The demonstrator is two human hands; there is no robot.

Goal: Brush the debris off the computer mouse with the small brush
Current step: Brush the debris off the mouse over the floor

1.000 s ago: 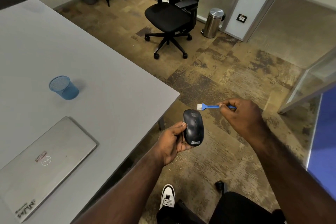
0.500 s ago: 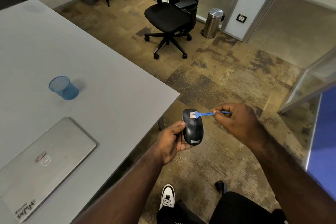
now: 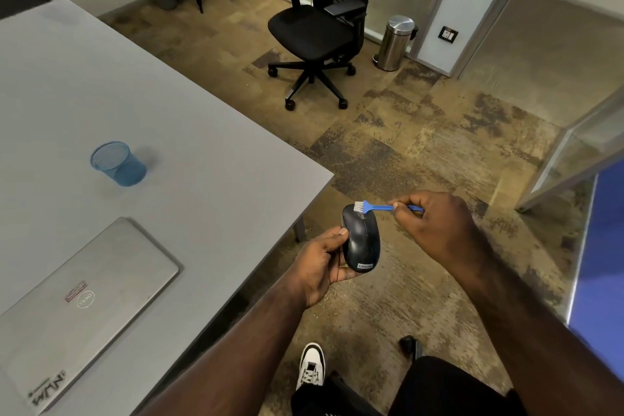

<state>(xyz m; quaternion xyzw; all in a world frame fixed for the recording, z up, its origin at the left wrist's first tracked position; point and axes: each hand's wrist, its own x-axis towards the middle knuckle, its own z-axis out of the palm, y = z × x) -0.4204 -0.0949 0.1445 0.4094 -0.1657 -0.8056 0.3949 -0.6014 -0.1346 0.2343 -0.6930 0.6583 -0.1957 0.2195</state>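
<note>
A black computer mouse (image 3: 362,240) with a small label at its near end is held in my left hand (image 3: 322,263), just off the table's corner and above the floor. My thumb rests on the mouse's left side. My right hand (image 3: 435,224) pinches the thin handle of a small blue brush (image 3: 378,207). The brush's white bristles touch the far end of the mouse, near the scroll wheel.
A grey table (image 3: 202,152) fills the left, carrying a closed silver laptop (image 3: 77,307) and a blue mesh cup (image 3: 118,164). Beyond stand a black office chair (image 3: 317,30) and a steel bin (image 3: 395,42). My white shoe (image 3: 310,370) is on the patterned carpet below.
The brush came from the right of the mouse onto its far end, then shifted slightly right along that end. My left hand and the mouse have stayed put.
</note>
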